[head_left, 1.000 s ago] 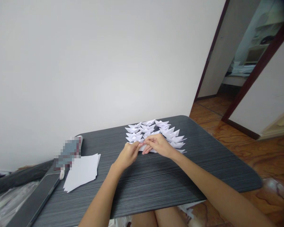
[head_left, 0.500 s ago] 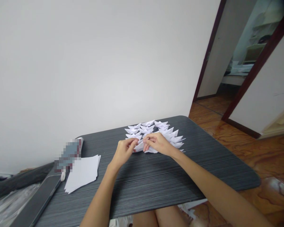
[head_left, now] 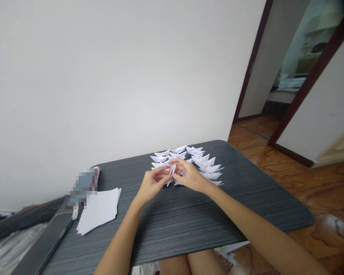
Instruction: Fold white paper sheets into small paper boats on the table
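Between my two hands is a small folded white paper (head_left: 172,172), seen nearly edge-on, with its folded layers a little apart. My left hand (head_left: 153,182) pinches it from the left with thumb and fingers. From the right, my right hand (head_left: 189,176) grips the same piece, its fingers bent over the top. Just behind and to the right of the hands stand several white paper boats (head_left: 209,167) in rows on the dark table (head_left: 172,225). My hands and the held paper hide some of them.
A stack of white paper sheets (head_left: 100,212) lies on the left of the table, by a blurred-out flat object (head_left: 81,189). A pale wall (head_left: 126,76) rises behind the table. Wooden floor (head_left: 329,191) and a doorway lie to the right.
The folded paper has turned from lying broadside to nearly edge-on. My hands have come closer together around it. The boats and the sheets stay put.
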Demonstrator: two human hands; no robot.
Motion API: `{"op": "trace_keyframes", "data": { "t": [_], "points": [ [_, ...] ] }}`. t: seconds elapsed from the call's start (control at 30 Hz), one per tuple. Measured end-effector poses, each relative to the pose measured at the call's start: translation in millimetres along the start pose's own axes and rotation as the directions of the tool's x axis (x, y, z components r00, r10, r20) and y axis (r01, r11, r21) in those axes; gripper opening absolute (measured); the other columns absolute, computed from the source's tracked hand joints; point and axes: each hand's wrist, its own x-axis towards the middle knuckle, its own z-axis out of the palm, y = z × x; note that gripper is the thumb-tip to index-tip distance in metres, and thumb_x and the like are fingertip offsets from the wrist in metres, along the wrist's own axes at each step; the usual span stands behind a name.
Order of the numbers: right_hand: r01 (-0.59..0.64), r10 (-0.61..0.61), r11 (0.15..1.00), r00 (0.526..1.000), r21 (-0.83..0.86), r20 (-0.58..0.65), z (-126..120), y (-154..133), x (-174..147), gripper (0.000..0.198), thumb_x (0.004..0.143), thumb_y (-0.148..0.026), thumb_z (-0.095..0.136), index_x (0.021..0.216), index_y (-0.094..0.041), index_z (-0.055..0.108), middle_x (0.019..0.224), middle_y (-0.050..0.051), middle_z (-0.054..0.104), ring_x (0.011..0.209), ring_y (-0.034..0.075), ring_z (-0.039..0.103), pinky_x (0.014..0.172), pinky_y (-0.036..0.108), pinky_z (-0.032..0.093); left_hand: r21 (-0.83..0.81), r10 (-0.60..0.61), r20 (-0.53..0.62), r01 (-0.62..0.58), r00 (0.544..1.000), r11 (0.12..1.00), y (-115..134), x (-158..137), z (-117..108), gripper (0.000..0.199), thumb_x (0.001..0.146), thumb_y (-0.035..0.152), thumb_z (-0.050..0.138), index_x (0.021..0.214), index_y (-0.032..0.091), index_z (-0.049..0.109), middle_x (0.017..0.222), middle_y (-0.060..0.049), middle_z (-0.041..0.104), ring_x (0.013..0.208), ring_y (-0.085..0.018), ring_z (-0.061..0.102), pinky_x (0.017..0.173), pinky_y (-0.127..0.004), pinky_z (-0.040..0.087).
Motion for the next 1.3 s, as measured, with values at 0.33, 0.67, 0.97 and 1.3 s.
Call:
{"op": "trace_keyframes", "data": {
  "t": [0.33,0.67,0.97,1.3],
  "points": [
    [0.055,-0.174,0.922,0.944,-0.384,-0.282,16,-10,-6,0.026,0.072,-0.012,0.044,0.098,-0.016,0.048,0.092,0.008,0.056,0.071,0.015,0.053,0.070,0.029,0.045,0.343,0.270,-0.067,-0.232,0.960,0.910,-13,-5,17,0.034,0.081,0.025,0.042,0.114,0.016,0.044,0.099,-0.009,0.063,0.080,-0.015,0.063,0.071,-0.026,0.051],
    [0.139,-0.262,0.857,0.947,-0.496,-0.188,20,1,-10,0.028,0.082,-0.014,0.038,0.099,-0.014,0.059,0.101,0.012,0.060,0.096,0.020,0.055,0.086,0.034,0.044,0.517,0.291,-0.180,-0.161,0.940,0.841,-25,-4,23,0.031,0.081,0.025,0.041,0.108,0.012,0.048,0.069,-0.005,0.065,0.059,-0.012,0.062,0.059,-0.022,0.050],
    [0.117,-0.122,0.992,0.978,-0.042,-0.171,2,-2,0,0.031,0.076,-0.010,0.044,0.097,-0.023,0.064,0.114,0.006,0.055,0.103,0.016,0.052,0.081,0.030,0.047,-0.139,0.129,-0.210,-0.160,0.969,0.977,-6,-2,17,0.038,0.074,0.026,0.055,0.109,0.014,0.046,0.081,-0.005,0.066,0.064,-0.015,0.065,0.063,-0.027,0.053],
    [0.014,0.034,0.959,0.986,0.285,-0.164,-1,1,5,0.018,0.067,-0.024,0.062,0.084,-0.019,0.068,0.104,0.008,0.058,0.095,0.018,0.055,0.083,0.032,0.046,-0.223,0.072,-0.206,-0.118,0.976,0.968,-8,-2,15,0.030,0.073,0.030,0.055,0.097,0.013,0.062,0.075,-0.004,0.067,0.062,-0.017,0.065,0.066,-0.031,0.054]
  ]
}}
